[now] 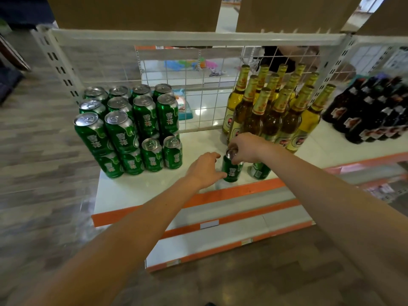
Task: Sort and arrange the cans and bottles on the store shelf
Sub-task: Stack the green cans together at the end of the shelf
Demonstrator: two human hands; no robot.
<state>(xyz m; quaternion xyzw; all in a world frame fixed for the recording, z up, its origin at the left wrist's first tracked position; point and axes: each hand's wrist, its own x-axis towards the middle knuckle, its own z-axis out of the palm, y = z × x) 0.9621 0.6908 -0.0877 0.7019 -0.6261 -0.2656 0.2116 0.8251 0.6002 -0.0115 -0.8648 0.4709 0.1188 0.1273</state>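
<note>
A loose green can [230, 171] stands upright near the front edge of the white shelf [141, 188]. My right hand [247, 149] grips its silver top from above. My left hand [204, 168] reaches in from the left, its fingers touching the can's side low down. A second loose green can [259, 170] stands just to the right, partly hidden under my right forearm. Several matching green cans [132, 127] are stacked two high at the shelf's left. Several amber bottles with gold caps [273, 111] stand grouped at the back right.
A white wire grid [205, 89] closes the shelf's back, with a white rail above it. Dark bottles [375, 111] fill the neighbouring shelf on the right. Orange-edged lower shelves [231, 219] step out below. The grey tiled floor lies to the left.
</note>
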